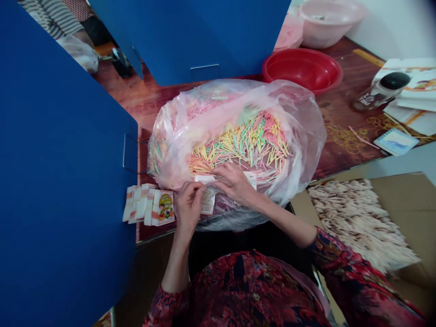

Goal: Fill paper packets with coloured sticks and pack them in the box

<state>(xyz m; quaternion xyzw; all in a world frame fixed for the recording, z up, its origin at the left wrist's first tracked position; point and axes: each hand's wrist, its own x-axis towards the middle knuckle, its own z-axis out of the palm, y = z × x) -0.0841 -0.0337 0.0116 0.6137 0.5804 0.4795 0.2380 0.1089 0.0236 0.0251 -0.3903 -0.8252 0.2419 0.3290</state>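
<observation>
A big clear plastic bag (pixel 299 113) lies open on the wooden table, filled with thin coloured sticks (pixel 245 143) in pink, yellow and green. My left hand (pixel 188 205) is closed on a small white paper packet (pixel 207 197) at the bag's near edge. My right hand (pixel 235 182) rests over the packet's top and the sticks, fingers curled and pinching there; what they pinch is hidden. To the left lies a fanned row of several printed packets (pixel 150 205) with a cartoon picture on the front one.
Blue partition panels (pixel 61 181) stand at the left and back. A red bowl (pixel 303 68) and a pink bowl (pixel 327 20) sit behind the bag. Rubber bands (pixel 347 136), a bottle (pixel 381 91) and papers lie right. A box of packed sticks (pixel 357 218) is beside me.
</observation>
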